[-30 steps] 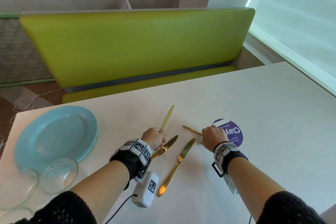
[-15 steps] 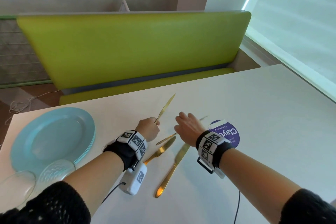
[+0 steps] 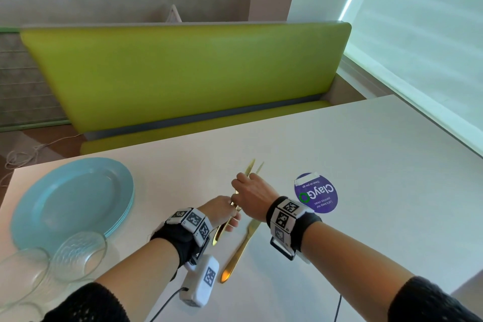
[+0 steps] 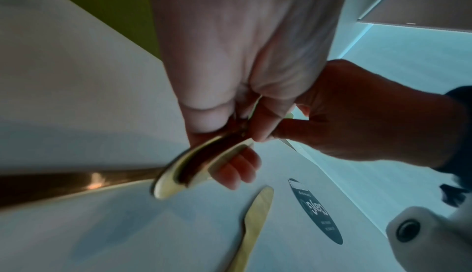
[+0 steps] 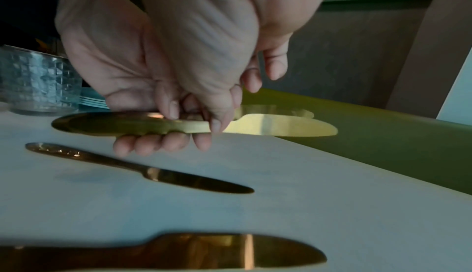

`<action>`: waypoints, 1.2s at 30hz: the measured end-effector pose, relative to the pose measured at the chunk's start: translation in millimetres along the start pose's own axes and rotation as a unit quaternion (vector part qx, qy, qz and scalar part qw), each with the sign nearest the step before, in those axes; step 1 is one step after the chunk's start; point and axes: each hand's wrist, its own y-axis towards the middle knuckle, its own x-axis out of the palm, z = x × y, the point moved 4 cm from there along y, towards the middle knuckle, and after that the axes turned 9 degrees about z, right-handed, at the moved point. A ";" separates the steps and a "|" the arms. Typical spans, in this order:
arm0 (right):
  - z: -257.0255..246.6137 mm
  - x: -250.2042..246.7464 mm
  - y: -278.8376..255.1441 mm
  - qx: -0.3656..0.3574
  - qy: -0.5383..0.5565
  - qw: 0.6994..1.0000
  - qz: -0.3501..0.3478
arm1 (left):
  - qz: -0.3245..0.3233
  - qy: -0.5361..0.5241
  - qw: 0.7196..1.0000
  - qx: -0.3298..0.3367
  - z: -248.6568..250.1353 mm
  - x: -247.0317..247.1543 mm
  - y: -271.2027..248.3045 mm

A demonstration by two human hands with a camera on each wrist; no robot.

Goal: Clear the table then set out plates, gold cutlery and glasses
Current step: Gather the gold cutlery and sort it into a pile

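**Gold cutlery gathered over the table, one knife left flat**

My left hand (image 3: 222, 210) curls around the handles of the gold cutlery bundle (image 5: 178, 125), held just above the table (image 3: 366, 191). My right hand (image 3: 252, 195) reaches across it, fingers pinching the same bundle further along, toward the blades, so both grips are clamped on it together. The bundle's long axis runs away from me toward the green bench (image 3: 183, 73), tips pointing at the far edge.

A loose gold knife (image 3: 240, 248) lies flat on the table just below and to the right of my hands, its long axis roughly parallel to the bundle, handle end toward me. I judge my right hand the nearer one for picking it up, since the knife lies almost under that wrist.

The stacked blue plates (image 3: 73, 204) sit well apart to the left, with clear glasses (image 3: 78, 256) just in front of them. A purple round sticker (image 3: 316, 195) marks the table to the right.
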 end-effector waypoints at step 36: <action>-13.4 50.2 -87.9 0.641 0.398 0.636 -0.163 | 0.110 -0.062 0.992 0.008 -23.6 -10.2 3.5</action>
